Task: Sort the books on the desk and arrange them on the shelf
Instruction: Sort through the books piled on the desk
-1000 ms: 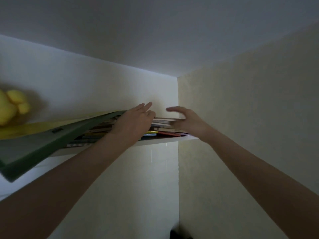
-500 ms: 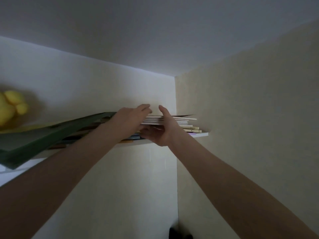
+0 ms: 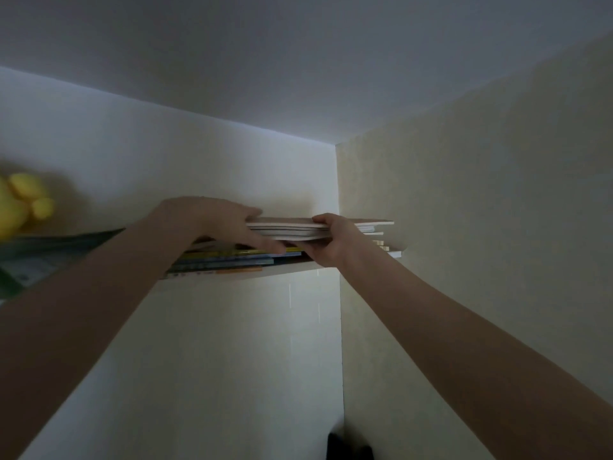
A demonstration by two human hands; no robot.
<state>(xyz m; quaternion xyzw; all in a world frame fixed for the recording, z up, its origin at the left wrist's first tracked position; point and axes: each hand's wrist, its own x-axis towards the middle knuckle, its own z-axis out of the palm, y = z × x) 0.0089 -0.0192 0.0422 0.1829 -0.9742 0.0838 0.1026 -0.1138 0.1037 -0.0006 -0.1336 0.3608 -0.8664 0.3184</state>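
A high white shelf (image 3: 288, 269) carries a flat pile of books, seen from below. My left hand (image 3: 219, 224) and my right hand (image 3: 331, 242) both grip a thin bundle of pale books (image 3: 288, 230), raised slightly off the pile. The left thumb lies under the bundle and the fingers go over its top; the right thumb is on top with the fingers beneath. Colourful lower books (image 3: 229, 260) with yellow, blue and orange edges stay on the shelf. More pale books (image 3: 378, 234) stick out to the right, near the side wall.
A big green book (image 3: 49, 257) juts out over the shelf's left part. A yellow plush toy (image 3: 23, 204) sits above it at the far left. The side wall (image 3: 464, 227) stands close on the right, the ceiling overhead.
My right hand came from the pile's right end to its front and gripped the upper books. My left hand took hold of the same bundle, which now sits lifted from the lower books.
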